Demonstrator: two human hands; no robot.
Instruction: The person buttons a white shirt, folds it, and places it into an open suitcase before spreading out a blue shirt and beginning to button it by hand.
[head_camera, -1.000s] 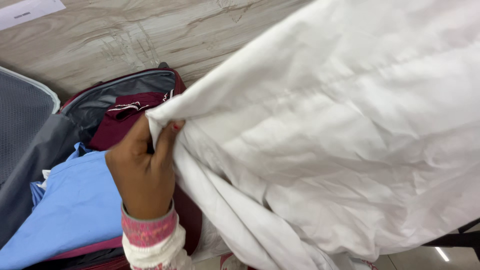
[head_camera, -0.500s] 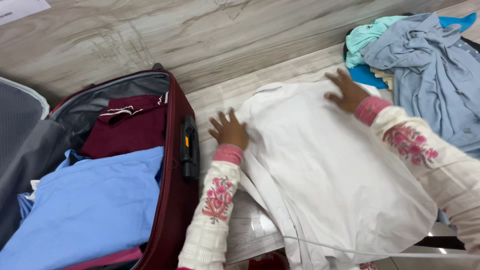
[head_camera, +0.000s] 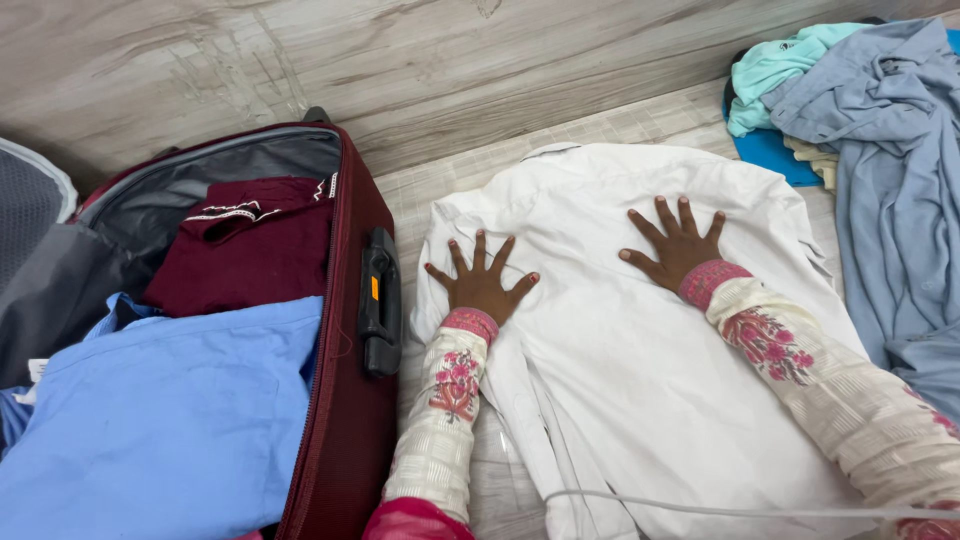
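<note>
**Both palms down flat on the white shirt**

Left hand (head_camera: 482, 285) and right hand (head_camera: 677, 245) now pressed flat on the white shirt (head_camera: 640, 330), fingers spread wide, neither grip closed on anything. Half a sec ago the left sat at the shirt's left edge and the right up near the collar; both have since moved inward onto the upper back. A sec ago the shirt was held up in the air in the left hand, filling the view; now it lies spread on the floor (head_camera: 420, 80), collar toward the far wall side, just right of the maroon suitcase (head_camera: 350, 420). Suitcase unchanged: lid open, blue garment (head_camera: 170, 420) at the near end, maroon garment (head_camera: 250, 250) behind it. Pile of clothes (head_camera: 880, 130) at the top right corner, a blue-grey piece touching the shirt's right side. Thin white cable (head_camera: 700, 508) across the shirt's near end.
</note>
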